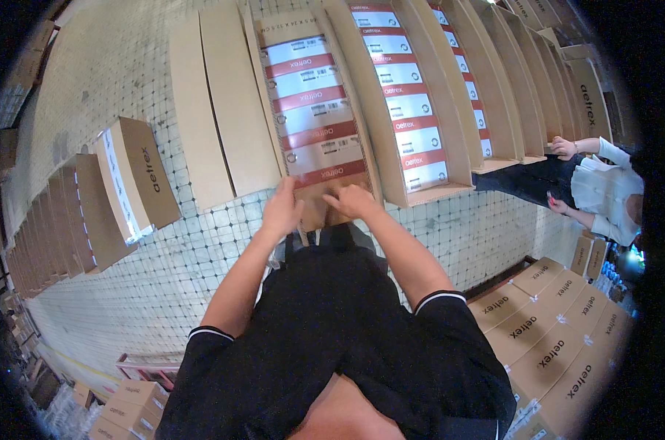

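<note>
In front of me stands an open cardboard carton [370, 158] holding a row of white and red boxes [325, 117]. My left hand [282, 210] is at the carton's near left corner, its fingers curled on the edge. Across from it, my right hand [353, 202] hovers over the brown near end flap [321, 214], thumb and fingers apart. That flap is partly hidden by my hands and slightly blurred. It cannot be seen whether the right fingertips touch the cardboard.
More open cartons of boxes [420, 139] line up to the right, where another person [600, 183] stands. A closed carton [226, 103] adjoins mine on the left. Further left, a row of cartons [138, 176] stands on the tiled floor. Stacked cartons [545, 330] are behind me at right.
</note>
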{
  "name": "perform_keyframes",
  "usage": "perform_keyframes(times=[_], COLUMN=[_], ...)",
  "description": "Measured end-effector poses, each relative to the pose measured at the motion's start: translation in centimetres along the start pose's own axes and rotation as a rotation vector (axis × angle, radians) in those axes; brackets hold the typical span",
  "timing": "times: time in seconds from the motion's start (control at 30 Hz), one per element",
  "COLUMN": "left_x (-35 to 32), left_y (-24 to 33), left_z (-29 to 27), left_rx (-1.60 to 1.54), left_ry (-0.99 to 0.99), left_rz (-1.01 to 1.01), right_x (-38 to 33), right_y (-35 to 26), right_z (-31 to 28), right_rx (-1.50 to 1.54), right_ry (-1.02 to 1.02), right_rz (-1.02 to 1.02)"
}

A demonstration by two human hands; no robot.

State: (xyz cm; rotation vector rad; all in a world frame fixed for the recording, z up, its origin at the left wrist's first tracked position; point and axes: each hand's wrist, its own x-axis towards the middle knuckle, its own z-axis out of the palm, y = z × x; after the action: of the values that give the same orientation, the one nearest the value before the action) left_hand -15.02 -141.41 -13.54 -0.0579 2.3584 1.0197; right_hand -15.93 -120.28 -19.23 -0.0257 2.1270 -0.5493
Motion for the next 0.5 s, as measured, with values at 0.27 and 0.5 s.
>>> perform_keyframes(times=[0.27,0.5], left_x=[-0.3,-0.6], left_y=[-1.9,-2.5], left_z=[-0.3,-1.3], left_rx=[-0.070,-0.112], left_ry=[0.062,0.037], left_rz=[0.158,0.157], right_x=[0.2,1.9], right_y=[1.6,-0.8], right_z=[3.6,-0.1], right_rx=[-0.351,-0.392], right_ry=[0.592,0.327], right_rz=[-0.374,-0.227])
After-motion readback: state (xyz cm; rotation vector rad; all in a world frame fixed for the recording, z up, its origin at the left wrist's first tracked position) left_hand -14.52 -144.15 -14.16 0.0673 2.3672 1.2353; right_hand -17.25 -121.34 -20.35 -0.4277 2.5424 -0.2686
